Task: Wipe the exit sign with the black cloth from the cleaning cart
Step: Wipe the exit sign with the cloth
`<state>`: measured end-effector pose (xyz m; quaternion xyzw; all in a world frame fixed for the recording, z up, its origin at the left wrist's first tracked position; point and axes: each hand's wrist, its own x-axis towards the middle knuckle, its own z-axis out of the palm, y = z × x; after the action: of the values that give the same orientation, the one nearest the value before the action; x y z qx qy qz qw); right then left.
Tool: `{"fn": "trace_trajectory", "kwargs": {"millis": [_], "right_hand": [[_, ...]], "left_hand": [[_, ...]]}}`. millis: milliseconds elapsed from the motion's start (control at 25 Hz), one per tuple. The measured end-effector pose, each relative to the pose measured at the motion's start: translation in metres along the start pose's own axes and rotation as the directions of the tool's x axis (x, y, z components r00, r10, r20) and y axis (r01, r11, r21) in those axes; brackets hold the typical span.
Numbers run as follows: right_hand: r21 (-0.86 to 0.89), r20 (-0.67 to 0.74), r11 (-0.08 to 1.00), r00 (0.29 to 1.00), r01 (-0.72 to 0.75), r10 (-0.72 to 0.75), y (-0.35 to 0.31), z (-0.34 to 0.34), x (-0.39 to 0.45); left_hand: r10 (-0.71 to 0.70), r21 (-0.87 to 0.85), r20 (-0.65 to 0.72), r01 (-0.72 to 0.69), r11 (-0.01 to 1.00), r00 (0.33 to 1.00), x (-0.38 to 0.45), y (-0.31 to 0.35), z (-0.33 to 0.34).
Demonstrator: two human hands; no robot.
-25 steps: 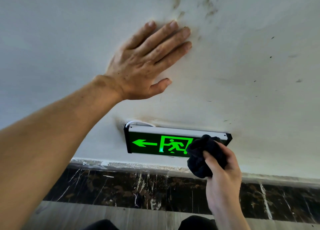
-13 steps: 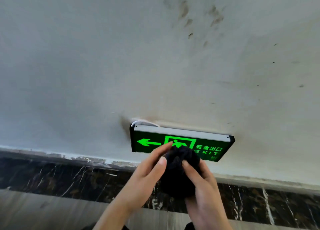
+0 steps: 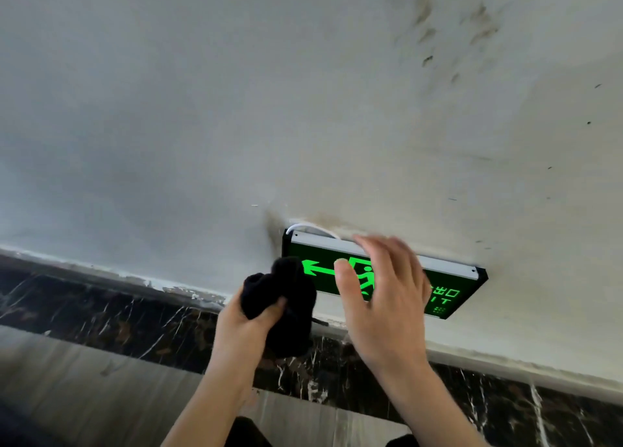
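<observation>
A green-lit exit sign [image 3: 448,288] with a silver top rail is mounted low on a white wall. My left hand [image 3: 241,325] grips a bunched black cloth [image 3: 286,301] at the sign's left end, covering the arrow's tail side. My right hand [image 3: 384,295] is spread in front of the sign's middle, fingers apart and blurred, holding nothing. It hides the running-man symbol in part. The letters at the sign's right end show.
The white wall [image 3: 236,109] carries dark stains at the upper right. Below the sign runs a black marble skirting [image 3: 101,311] with white veins, then a grey floor [image 3: 67,386]. A white cable [image 3: 310,227] loops above the sign's left corner.
The cloth passed from my right hand to my left. My left hand came off the wall above the sign. My right hand is now free and spread over the sign.
</observation>
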<state>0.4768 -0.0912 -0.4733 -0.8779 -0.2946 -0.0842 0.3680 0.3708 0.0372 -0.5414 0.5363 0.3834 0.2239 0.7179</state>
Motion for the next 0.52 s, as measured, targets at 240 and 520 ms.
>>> {"fn": "trace_trajectory", "kwargs": {"millis": [240,520], "right_hand": [[-0.506,-0.087,0.671,0.742,0.542,-0.665,0.025,-0.014,0.088],[-0.694,-0.039,0.492,0.656,0.525,-0.754,0.049,-0.019,0.147]], "left_hand": [[-0.056,-0.147,-0.275,0.016,0.989,0.96,0.032,0.007,-0.021],[0.272,0.205,-0.312,-0.215,0.955,0.91,0.058,0.023,0.0]]}}
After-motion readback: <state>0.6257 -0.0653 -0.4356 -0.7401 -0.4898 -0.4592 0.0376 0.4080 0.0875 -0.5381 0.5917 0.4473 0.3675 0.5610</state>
